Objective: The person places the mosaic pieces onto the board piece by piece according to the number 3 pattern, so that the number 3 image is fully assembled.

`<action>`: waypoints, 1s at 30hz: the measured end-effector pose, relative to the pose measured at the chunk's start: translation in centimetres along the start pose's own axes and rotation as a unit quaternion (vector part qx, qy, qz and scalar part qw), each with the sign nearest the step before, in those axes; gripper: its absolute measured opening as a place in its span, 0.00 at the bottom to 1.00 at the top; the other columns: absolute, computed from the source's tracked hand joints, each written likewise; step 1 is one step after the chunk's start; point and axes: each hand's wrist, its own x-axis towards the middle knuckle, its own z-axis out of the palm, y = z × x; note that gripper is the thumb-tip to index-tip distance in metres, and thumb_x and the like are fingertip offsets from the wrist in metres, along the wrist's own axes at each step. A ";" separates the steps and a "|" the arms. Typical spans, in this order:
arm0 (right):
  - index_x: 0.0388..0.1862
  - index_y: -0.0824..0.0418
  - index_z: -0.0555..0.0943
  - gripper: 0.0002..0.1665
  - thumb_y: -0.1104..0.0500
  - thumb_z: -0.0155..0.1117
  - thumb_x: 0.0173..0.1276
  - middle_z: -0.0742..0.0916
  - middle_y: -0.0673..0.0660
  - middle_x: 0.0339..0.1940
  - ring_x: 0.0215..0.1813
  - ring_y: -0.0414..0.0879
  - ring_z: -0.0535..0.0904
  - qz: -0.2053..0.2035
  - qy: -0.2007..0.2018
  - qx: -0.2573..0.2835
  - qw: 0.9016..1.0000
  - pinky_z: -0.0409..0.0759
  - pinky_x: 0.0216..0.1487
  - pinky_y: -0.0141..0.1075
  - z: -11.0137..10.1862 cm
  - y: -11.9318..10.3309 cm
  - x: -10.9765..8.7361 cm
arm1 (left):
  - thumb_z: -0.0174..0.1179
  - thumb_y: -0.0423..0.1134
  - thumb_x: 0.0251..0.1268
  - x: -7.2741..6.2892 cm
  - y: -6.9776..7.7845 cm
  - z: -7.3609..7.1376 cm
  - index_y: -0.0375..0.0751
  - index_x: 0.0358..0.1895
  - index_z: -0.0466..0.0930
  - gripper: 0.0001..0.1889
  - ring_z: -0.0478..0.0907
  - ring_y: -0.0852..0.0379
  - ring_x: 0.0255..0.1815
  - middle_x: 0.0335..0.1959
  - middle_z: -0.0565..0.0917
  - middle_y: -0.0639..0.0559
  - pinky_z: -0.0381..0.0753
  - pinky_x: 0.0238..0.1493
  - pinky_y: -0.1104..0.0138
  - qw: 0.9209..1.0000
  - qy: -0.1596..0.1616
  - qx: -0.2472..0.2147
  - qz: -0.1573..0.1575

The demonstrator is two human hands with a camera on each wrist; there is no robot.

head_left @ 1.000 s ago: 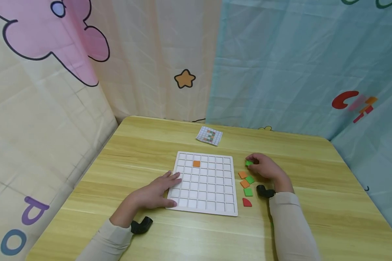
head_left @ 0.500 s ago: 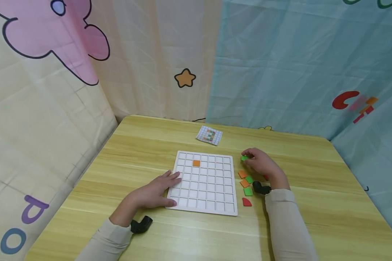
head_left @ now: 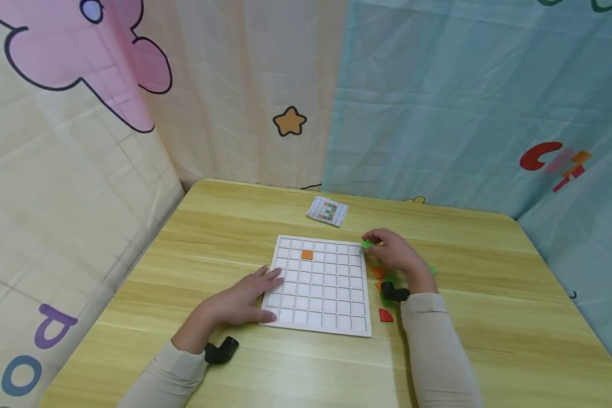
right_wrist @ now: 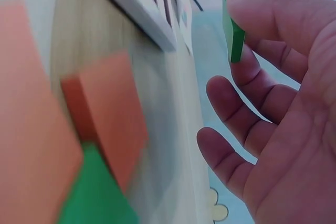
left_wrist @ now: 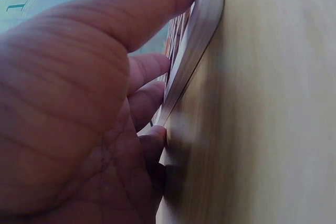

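A white grid board (head_left: 318,329) lies on the wooden table, with one orange square tile (head_left: 307,255) in a cell of its upper part. My left hand (head_left: 242,297) rests on the board's left edge, fingers straight and spread over the rim; the left wrist view shows the thumb (left_wrist: 157,3) on that edge. Between thumb and fingertips my right hand (head_left: 395,252) pinches a green square tile (right_wrist: 234,30). It holds the tile above the table, at the board's upper right corner in the head view.
Orange tiles (head_left: 379,273) and green tiles lie right of the board, partly hidden by the right wrist's black camera (head_left: 395,292). A red quarter-circle tile (head_left: 386,315) lies nearer. Behind the board is a card (head_left: 327,211) with a coloured grid pattern. Printed curtains surround the table.
My right hand has moved left with the green tile, from beside the loose tiles to the board's upper right corner. The left hand has stayed on the board.
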 end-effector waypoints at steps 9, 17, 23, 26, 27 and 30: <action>0.59 0.65 0.79 0.18 0.62 0.61 0.73 0.79 0.61 0.59 0.59 0.57 0.71 -0.005 -0.013 0.034 0.999 0.72 0.61 0.52 1.2 -0.9 0.9 | 0.68 0.51 0.63 0.1 0.1 0.0 0.41 0.77 0.58 0.44 0.39 0.41 0.80 0.80 0.52 0.49 0.46 0.73 0.42 1.000 0.001 0.004 0.004; 0.61 0.66 0.78 0.19 0.62 0.60 0.73 0.79 0.60 0.60 0.61 0.57 0.71 -0.027 -0.017 0.055 0.998 0.69 0.63 0.54 2.0 -2.0 1.3 | 0.68 0.51 0.63 -0.1 0.2 0.0 0.40 0.77 0.58 0.43 0.39 0.40 0.80 0.80 0.53 0.48 0.46 0.73 0.42 1.000 0.002 0.002 0.002; 0.61 0.64 0.78 0.19 0.60 0.60 0.74 0.79 0.59 0.60 0.61 0.56 0.71 -0.023 -0.030 0.064 0.997 0.70 0.63 0.53 2.7 -2.8 1.7 | 0.68 0.50 0.63 -0.1 0.3 0.0 0.40 0.77 0.59 0.43 0.39 0.41 0.80 0.80 0.53 0.48 0.46 0.73 0.42 1.000 0.003 -0.001 -0.002; 0.61 0.64 0.78 0.20 0.60 0.61 0.73 0.79 0.58 0.59 0.61 0.55 0.71 -0.021 -0.032 0.070 0.997 0.70 0.63 0.52 3.0 -3.3 1.9 | 0.68 0.50 0.63 -0.1 0.3 0.0 0.40 0.77 0.59 0.43 0.39 0.42 0.80 0.80 0.53 0.50 0.46 0.74 0.43 1.000 0.003 0.000 -0.001; 0.61 0.63 0.79 0.20 0.60 0.61 0.73 0.79 0.58 0.60 0.62 0.55 0.71 -0.021 -0.033 0.071 0.997 0.71 0.62 0.52 3.1 -3.4 2.0 | 0.68 0.49 0.63 -0.1 0.3 0.0 0.41 0.77 0.59 0.43 0.39 0.42 0.80 0.80 0.53 0.50 0.46 0.74 0.43 1.000 0.002 0.000 -0.001; 0.61 0.63 0.79 0.19 0.61 0.61 0.73 0.79 0.58 0.60 0.62 0.54 0.72 -0.023 -0.038 0.071 0.996 0.71 0.62 0.51 3.4 -3.7 2.2 | 0.68 0.50 0.63 -0.1 0.3 0.0 0.41 0.77 0.59 0.43 0.39 0.43 0.80 0.80 0.52 0.51 0.46 0.74 0.43 1.000 0.001 0.001 -0.001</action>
